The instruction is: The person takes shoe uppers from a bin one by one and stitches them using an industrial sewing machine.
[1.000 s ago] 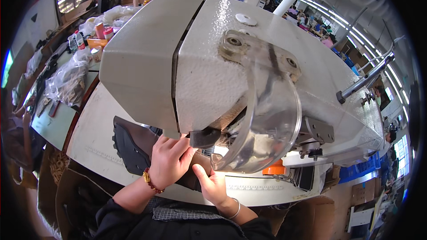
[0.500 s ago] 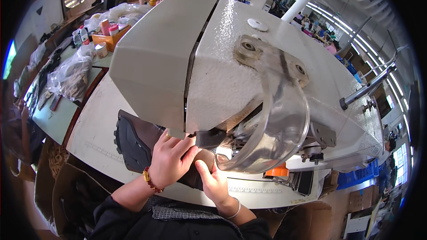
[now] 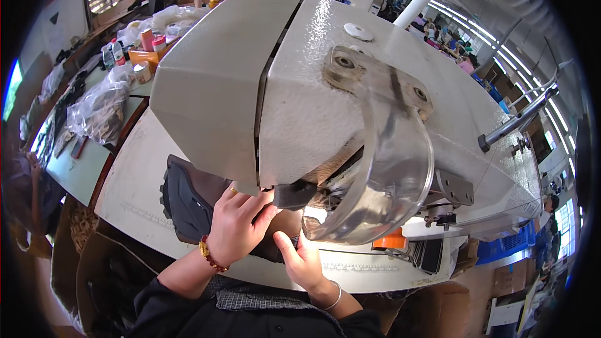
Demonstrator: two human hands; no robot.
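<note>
Head view, machine head point(image 3: 313, 87) hides shoe point(image 3: 188, 203), fingers point(image 3: 260, 203)

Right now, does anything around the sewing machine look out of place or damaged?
Nothing stands out. Both hands, left hand and right hand, hold the dark shoe piece under the machine head; the clear guard looks whole, only smudged.
</note>
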